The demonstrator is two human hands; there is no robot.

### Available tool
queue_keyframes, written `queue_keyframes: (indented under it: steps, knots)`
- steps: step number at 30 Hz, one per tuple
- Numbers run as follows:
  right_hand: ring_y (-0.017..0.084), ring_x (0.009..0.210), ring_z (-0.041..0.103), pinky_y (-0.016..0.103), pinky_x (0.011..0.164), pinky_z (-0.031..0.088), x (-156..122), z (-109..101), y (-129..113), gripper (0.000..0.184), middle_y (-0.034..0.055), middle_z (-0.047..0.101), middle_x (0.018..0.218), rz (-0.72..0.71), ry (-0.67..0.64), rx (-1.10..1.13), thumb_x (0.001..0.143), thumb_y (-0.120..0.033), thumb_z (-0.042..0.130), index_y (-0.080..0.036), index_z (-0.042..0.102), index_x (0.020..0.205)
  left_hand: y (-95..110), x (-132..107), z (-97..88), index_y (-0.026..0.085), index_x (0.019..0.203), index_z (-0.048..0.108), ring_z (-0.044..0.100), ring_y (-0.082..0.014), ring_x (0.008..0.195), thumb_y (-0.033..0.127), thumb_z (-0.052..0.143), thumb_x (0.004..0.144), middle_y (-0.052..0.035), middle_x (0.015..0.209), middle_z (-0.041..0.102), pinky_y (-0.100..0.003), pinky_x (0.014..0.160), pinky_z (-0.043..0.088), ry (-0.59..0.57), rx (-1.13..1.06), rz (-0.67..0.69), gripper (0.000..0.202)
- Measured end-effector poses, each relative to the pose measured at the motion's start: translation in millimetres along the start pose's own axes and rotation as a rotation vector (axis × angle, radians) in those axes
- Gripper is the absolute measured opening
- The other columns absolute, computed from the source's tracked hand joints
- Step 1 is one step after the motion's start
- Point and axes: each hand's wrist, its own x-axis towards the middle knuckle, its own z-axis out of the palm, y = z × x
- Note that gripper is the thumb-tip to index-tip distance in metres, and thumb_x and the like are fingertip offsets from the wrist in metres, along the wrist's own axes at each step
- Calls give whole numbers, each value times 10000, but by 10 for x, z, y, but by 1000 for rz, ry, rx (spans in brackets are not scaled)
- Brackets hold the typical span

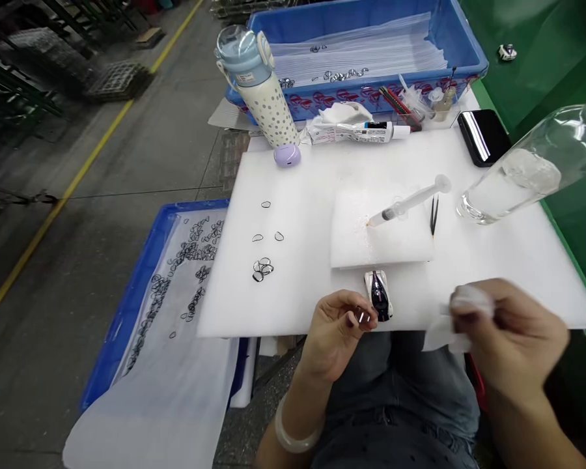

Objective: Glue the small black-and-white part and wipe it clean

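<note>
My left hand pinches a small dark, glossy piece between thumb and fingertips, just above the table's front edge. To the right, my right hand is closed on a crumpled white tissue; both are slightly blurred. A small white-and-dark toy car lies right beside my left fingertips. Behind it, a syringe rests tilted on a white block, its tip pointing left. Dark tweezers lie near the block's right side. Several thin dark rings are at the left of the white board.
At the back stand a dotted bottle and a blue bin. A tube and a purple case lie before them. A clear bottle and black box are right; a blue tray of rings sits lower left.
</note>
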Motion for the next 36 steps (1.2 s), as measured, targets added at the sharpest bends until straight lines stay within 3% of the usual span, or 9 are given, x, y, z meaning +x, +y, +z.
queue_keyframes:
  steps: [2,6,10,12,15,18,26,29,36]
  knots:
    - [101,506,536,215,422,406,22,227,-149,102,-7,602,642,-133,-90,32,879,-101,646,-197,660,911,-7,-15,-14,205,760,739,614,-73,576,452,874,685,7,663,672,-163,576,542,-10,-25,-13,292]
    - [108,627,611,213,520,509,128,509,-282,141,60,654,818,-381,-172,-24,893,-77,587,-155,663,982,-21,-42,-16,210,754,762,643,-73,590,427,906,640,9,688,710,-149,580,544,28,-86,-28,285]
    - [102,600,552,237,510,488,144,580,-305,135,58,627,828,-535,-98,-200,875,-118,594,-145,670,983,-33,-42,13,201,702,763,654,-74,603,346,930,617,6,697,729,-142,607,557,94,-101,-16,237]
    - [108,592,532,250,501,478,140,512,-316,137,42,618,786,-590,-132,-245,841,-99,601,-153,665,950,-33,-38,28,205,677,764,663,-78,605,353,935,604,3,688,735,-142,610,567,100,-87,-8,237]
    - [109,575,517,263,484,465,145,324,-328,153,33,621,780,-575,-190,-322,820,-106,625,-178,662,950,-33,-36,39,211,663,763,675,-96,605,419,934,576,-5,666,733,-157,590,585,98,-30,-3,282]
    - [107,585,524,256,460,430,153,208,-334,155,39,615,807,-532,-110,-386,832,-138,647,-185,668,979,-40,-41,39,220,700,771,677,-96,600,432,921,595,-5,672,736,-156,576,591,65,-5,-8,281]
    - [121,634,535,272,534,465,163,355,-383,129,61,625,830,-577,-274,-293,863,-98,597,-142,646,974,-39,-58,41,220,697,768,649,-60,568,386,924,617,16,665,725,-125,573,558,88,-38,17,241]
    - [105,608,535,260,513,453,184,230,-361,145,65,629,873,-484,-306,-297,861,-109,619,-159,649,993,-40,-53,35,227,712,758,666,-83,615,428,920,609,11,680,723,-153,596,576,98,31,22,278]
    - [92,584,572,221,463,437,157,50,-242,211,42,640,857,-288,-206,-195,867,-62,613,-218,686,988,-7,-56,-11,241,748,768,637,-89,576,470,884,656,0,678,728,-177,571,575,66,105,101,273]
